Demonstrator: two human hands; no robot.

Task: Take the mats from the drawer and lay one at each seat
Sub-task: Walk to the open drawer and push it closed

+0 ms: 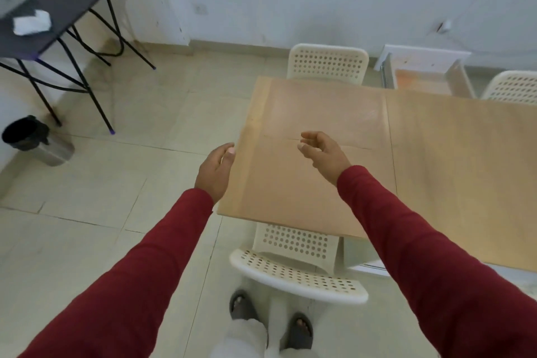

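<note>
Over the near left corner of the wooden table (436,160) both hands are held out, red sleeves (436,256) reaching to the wrists. The left hand (216,170) is seen just off the table's left edge, thumb beside the edge, fingers loosely spread and clamped on nothing. The right hand (322,151) is raised above the tabletop, fingers curled but apart — nothing is held. Two thin mats are faintly made out on the table's left part: one (325,113) before the far white chair (328,62), one (293,189) before the near white chair (296,267). Behind the table's far edge, an open drawer (424,78) is seen — its contents cannot be told.
</note>
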